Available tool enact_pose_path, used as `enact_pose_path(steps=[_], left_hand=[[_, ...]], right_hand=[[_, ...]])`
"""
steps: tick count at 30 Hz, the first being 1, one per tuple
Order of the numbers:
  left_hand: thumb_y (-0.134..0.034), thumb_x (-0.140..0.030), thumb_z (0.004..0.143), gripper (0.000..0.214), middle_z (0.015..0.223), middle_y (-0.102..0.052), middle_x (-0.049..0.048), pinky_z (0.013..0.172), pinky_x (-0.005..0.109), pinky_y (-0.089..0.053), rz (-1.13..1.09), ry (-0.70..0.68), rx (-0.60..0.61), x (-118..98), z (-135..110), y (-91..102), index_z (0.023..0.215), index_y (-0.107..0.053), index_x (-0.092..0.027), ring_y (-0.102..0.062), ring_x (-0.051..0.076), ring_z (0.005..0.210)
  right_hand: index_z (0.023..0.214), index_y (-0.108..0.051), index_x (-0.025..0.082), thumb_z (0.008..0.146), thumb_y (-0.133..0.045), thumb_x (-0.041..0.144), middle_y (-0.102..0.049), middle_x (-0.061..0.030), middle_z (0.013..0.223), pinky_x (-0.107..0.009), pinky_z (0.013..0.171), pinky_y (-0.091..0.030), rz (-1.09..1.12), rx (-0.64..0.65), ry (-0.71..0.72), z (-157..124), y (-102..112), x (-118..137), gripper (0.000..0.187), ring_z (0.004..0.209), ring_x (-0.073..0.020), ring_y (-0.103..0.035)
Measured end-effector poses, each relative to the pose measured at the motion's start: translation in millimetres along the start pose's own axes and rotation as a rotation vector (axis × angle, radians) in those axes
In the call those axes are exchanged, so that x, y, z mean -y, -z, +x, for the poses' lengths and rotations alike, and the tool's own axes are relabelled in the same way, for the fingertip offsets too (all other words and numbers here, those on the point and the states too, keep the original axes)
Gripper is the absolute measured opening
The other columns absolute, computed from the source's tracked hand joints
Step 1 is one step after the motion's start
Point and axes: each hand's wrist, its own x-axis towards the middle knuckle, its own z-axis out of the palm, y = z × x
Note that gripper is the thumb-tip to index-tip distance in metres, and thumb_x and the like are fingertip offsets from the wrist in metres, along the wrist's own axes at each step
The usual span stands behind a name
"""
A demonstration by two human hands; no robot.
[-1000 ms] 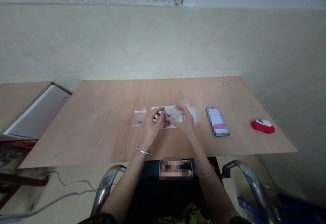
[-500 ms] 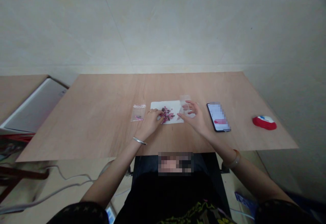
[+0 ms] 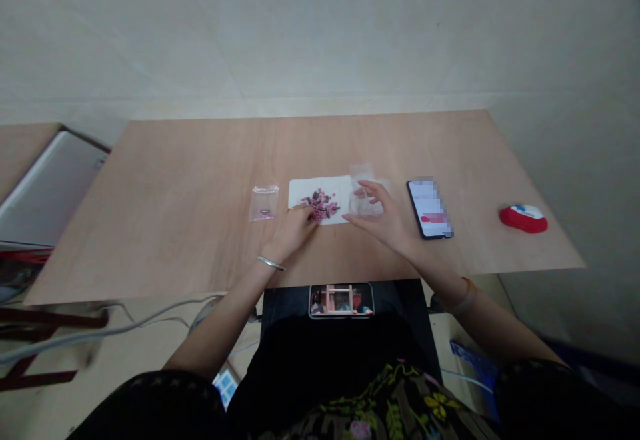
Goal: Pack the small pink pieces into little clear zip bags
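Observation:
A heap of small pink beads lies on a white sheet in the middle of the wooden table. My left hand rests at the sheet's near left edge, fingers curled and pinched at the beads; what they hold is too small to name. My right hand is just right of the sheet, fingers spread, touching a clear plastic bag. A second small clear bag with a few pink bits lies left of the sheet.
A phone with a lit screen lies right of my right hand. A red and white object sits near the table's right edge. Another phone rests on my lap. A white board lies at far left; cables hang below.
My right hand has moved from over the beads to the right, onto the clear bag. The beads now lie uncovered. The camera has tilted downward.

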Motion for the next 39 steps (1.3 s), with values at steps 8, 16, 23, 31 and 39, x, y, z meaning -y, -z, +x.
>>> enact_pose_path(steps=[8, 16, 23, 31, 39], left_hand=[[-0.048, -0.015, 0.088, 0.016, 0.081, -0.063, 0.0058, 0.068, 0.027, -0.042, 0.053, -0.031, 0.029, -3, -5, 6.2, 0.079, -0.061, -0.015, -0.056, 0.016, 0.073], [-0.048, -0.016, 0.089, 0.016, 0.089, -0.068, 0.0077, 0.073, 0.03, -0.046, -0.041, 0.007, -0.015, -13, -10, 22.1, 0.092, -0.065, -0.015, -0.062, 0.02, 0.082], [-0.059, -0.031, 0.087, 0.019, 0.092, -0.07, 0.0035, 0.078, 0.029, -0.05, -0.454, 0.016, -0.26, -42, -12, 58.3, 0.101, -0.066, -0.019, -0.064, 0.016, 0.083], [-0.058, -0.021, 0.087, 0.017, 0.098, -0.071, 0.0038, 0.088, 0.037, -0.047, -0.35, -0.155, -0.196, -70, -3, 65.2, 0.101, -0.067, -0.022, -0.062, 0.018, 0.092], [-0.047, -0.023, 0.093, 0.023, 0.111, -0.066, 0.0076, 0.092, 0.039, -0.043, -0.037, -0.114, -0.166, -45, -8, 57.3, 0.109, -0.063, -0.02, -0.058, 0.022, 0.104]], right_hand=[[0.125, -0.05, 0.023, 0.068, -0.075, 0.043, -0.064, -0.0079, 0.11, -0.039, 0.08, -0.053, 0.011, 0.082, -0.078, -6, -5, 10, 0.065, 0.101, -0.0249, -0.06], [0.125, -0.05, 0.023, 0.07, -0.074, 0.044, -0.065, -0.0087, 0.112, -0.042, 0.08, -0.055, 0.018, 0.083, -0.101, -9, -14, 3, 0.063, 0.1, -0.0258, -0.062], [0.124, -0.049, 0.024, 0.071, -0.073, 0.042, -0.062, -0.0092, 0.119, -0.045, 0.087, -0.053, 0.017, 0.101, -0.101, -9, -21, 2, 0.061, 0.104, -0.026, -0.062], [0.12, -0.05, 0.025, 0.072, -0.073, 0.043, -0.062, -0.0074, 0.119, -0.045, 0.09, -0.052, 0.037, 0.099, -0.037, -9, -22, 7, 0.057, 0.103, -0.0246, -0.062], [0.119, -0.052, 0.024, 0.067, -0.075, 0.044, -0.063, -0.01, 0.116, -0.048, 0.085, -0.053, 0.076, 0.027, -0.103, -4, -20, 4, 0.06, 0.103, -0.0279, -0.061]])
